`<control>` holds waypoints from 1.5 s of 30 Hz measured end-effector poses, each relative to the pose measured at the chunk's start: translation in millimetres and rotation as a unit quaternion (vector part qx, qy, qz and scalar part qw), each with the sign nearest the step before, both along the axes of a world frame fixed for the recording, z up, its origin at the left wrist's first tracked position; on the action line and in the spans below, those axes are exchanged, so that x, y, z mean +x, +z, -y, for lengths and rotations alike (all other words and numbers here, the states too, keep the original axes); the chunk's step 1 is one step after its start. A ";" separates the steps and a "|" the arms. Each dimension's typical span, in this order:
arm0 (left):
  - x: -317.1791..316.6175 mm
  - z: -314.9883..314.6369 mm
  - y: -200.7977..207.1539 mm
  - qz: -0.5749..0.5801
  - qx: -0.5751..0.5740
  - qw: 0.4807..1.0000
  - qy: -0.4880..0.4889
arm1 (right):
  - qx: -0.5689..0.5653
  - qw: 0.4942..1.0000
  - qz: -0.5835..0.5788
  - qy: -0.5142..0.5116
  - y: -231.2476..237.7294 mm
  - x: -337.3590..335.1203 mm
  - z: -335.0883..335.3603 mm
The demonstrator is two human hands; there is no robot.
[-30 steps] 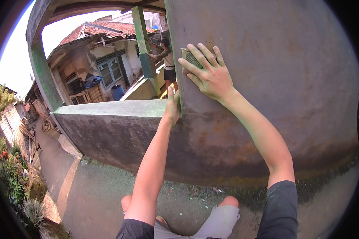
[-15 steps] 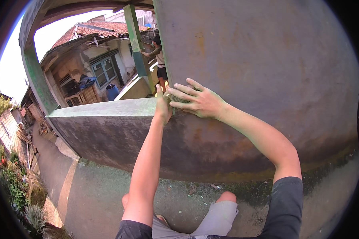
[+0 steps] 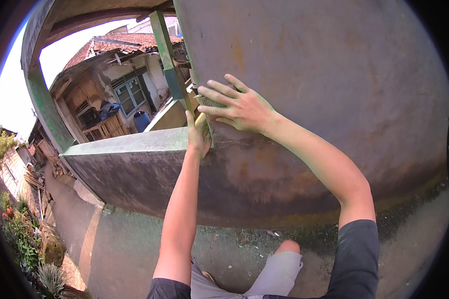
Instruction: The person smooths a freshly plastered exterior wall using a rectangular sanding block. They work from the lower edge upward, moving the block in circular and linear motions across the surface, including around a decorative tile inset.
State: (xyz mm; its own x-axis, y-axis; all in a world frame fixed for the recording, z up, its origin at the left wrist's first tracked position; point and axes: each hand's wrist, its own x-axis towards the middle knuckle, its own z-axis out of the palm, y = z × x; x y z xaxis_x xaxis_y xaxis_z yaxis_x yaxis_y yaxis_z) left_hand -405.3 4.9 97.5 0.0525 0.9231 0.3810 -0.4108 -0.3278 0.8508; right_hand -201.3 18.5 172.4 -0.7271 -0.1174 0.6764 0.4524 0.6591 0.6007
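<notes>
My right hand [image 3: 239, 105] lies against the upright edge of the grey wall [image 3: 304, 74], fingers spread. Beneath its fingers is a dark grey-green ribbed pad [image 3: 213, 101], pressed to the wall's edge; its far part is hidden. Just below, my left hand [image 3: 198, 137] rests at the corner where the upright edge meets the low wall's green top [image 3: 134, 139]. Its thumb points up, apart from the other fingers, which are partly hidden. Greenish dust covers both hands.
A green post [image 3: 169, 65] stands beyond the opening, before a tile-roofed house [image 3: 129, 84] and a blue barrel [image 3: 141, 119]. Plants [image 3: 25, 239] line the path at the left. My bent knee [image 3: 288, 246] is close below the wall.
My right hand and the pad have moved up along the wall's edge, away from my left hand. The view has shifted slightly, and the person behind the opening is now mostly hidden.
</notes>
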 end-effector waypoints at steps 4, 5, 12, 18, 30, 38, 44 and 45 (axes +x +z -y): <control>1.0 -6.6 -4.2 0.006 -0.003 1.000 0.023 | 0.020 0.988 -0.148 -0.030 2.4 -1.3 -11.7; 1.3 -7.7 -5.2 -0.020 0.015 0.999 0.042 | 0.024 0.992 -0.120 -0.005 0.7 0.2 -10.5; 4.2 -5.8 -4.3 -0.030 0.009 0.999 0.043 | 0.001 0.989 -0.145 -0.038 14.4 18.7 -0.8; 7.1 1.0 0.1 -0.042 0.012 0.998 0.043 | -0.061 0.984 0.168 -0.022 -41.9 21.3 10.9; 4.2 7.8 2.4 -0.032 -0.010 0.999 0.037 | 0.078 0.991 -0.109 -0.016 56.5 -26.0 -10.7; 0.5 1.4 -1.6 -0.017 -0.007 1.000 0.024 | 0.081 0.989 -0.127 0.011 78.5 -20.4 -19.4; 3.7 4.0 -3.3 -0.034 0.013 0.999 0.037 | 0.021 0.998 -0.054 -0.011 11.9 -12.8 -2.8; 4.6 4.0 -4.5 -0.010 -0.010 0.999 0.052 | -0.015 0.999 0.041 -0.006 -19.2 0.1 6.0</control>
